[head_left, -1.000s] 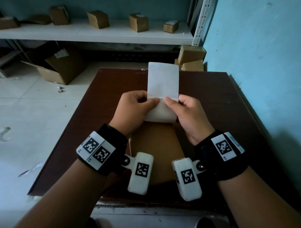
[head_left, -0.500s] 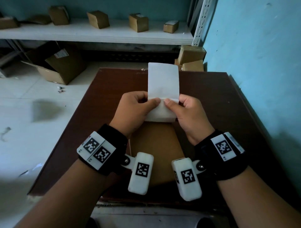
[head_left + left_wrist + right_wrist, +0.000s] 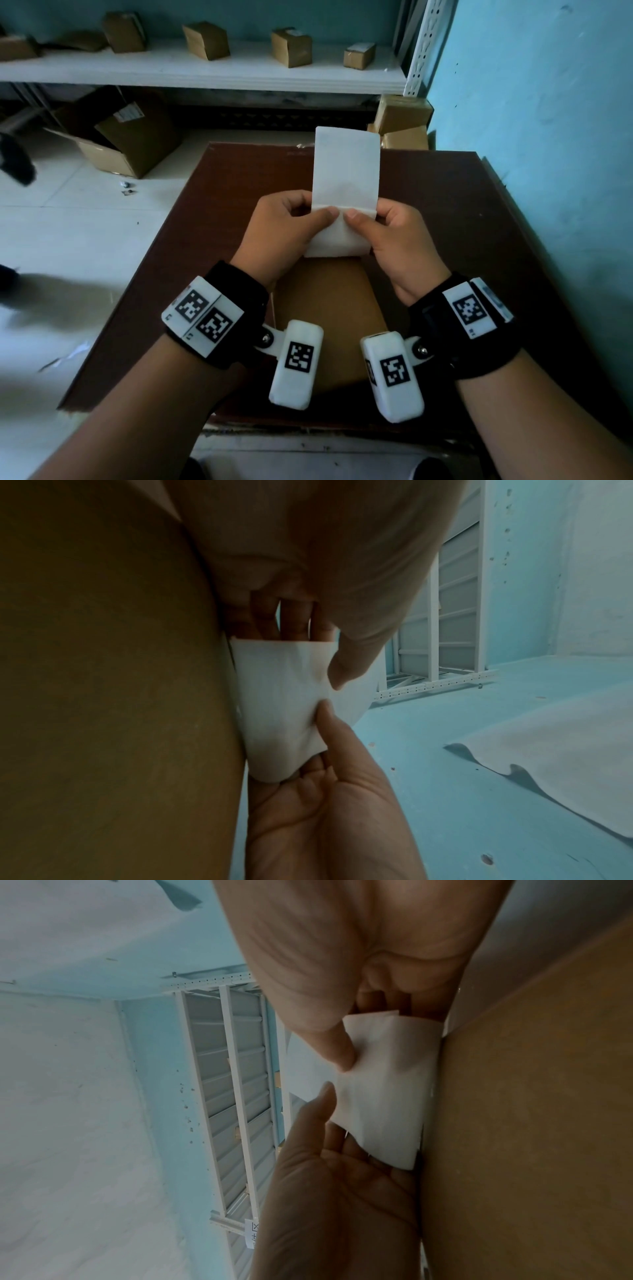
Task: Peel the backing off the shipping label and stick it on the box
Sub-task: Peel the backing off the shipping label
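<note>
A: Head view, quick. Where's the label?

B: Shipping label [image 3: 346, 171], white, held up over the brown table [image 3: 479, 212], centre frame. Top half stands up toward 12 o'clock, lower part folds toward the person at a crease, near edge down by the box [image 3: 329, 308].

A: Hands?

B: Left hand [image 3: 277, 233] at 9 o'clock of the label, thumb on top at the crease, fingers curled behind, pinching the paper. Right hand [image 3: 400, 240] at 3 o'clock, same pinch. Thumb tips nearly meet mid-crease.

A: Wrist cams agree?

B: Yes. Left wrist view: label [image 3: 284, 696] clamped between thumb and fingers, right hand [image 3: 329, 818] coming in from 6 o'clock with its thumb on the sheet. Right wrist view: label [image 3: 380, 1085] pinched, left hand [image 3: 335, 1199] at 6 o'clock.

A: Is the backing separating?

B: Can't tell. Right wrist view shows a second paper edge at the top corner by the thumb, could be two layers; too soft to call.

A: Box?

B: Cardboard, on the table under the wrists, 6 o'clock of the label. Label's near edge sits at its far edge; contact unclear.

A: Background?

B: White shelf [image 3: 205, 72] at 12 o'clock with small cartons, open carton [image 3: 130, 147] on the floor at 10 o'clock, blue wall [image 3: 548, 137] at 3 o'clock.
</note>
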Demonstrator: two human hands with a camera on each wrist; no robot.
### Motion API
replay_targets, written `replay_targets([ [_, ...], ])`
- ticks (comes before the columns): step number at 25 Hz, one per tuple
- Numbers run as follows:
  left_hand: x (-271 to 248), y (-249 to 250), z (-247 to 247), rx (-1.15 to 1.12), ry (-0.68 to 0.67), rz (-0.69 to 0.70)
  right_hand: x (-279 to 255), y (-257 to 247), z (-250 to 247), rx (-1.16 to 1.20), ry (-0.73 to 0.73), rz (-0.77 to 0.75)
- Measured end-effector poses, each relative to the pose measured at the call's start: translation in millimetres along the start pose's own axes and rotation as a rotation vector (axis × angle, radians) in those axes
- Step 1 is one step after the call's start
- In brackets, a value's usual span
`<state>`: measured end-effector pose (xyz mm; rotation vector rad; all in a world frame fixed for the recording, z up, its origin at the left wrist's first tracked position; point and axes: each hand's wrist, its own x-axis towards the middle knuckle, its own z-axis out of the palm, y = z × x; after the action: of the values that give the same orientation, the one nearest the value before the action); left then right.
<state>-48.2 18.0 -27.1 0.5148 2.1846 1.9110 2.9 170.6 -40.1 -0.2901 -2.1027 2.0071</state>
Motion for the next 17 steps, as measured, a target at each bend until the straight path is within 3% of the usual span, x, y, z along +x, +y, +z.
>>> replay_targets([
  [17, 0.2, 0.7, 1.9, -0.005, 0.000, -0.027, -0.8, -1.8, -0.4, -0.003, -0.005, -0.006],
])
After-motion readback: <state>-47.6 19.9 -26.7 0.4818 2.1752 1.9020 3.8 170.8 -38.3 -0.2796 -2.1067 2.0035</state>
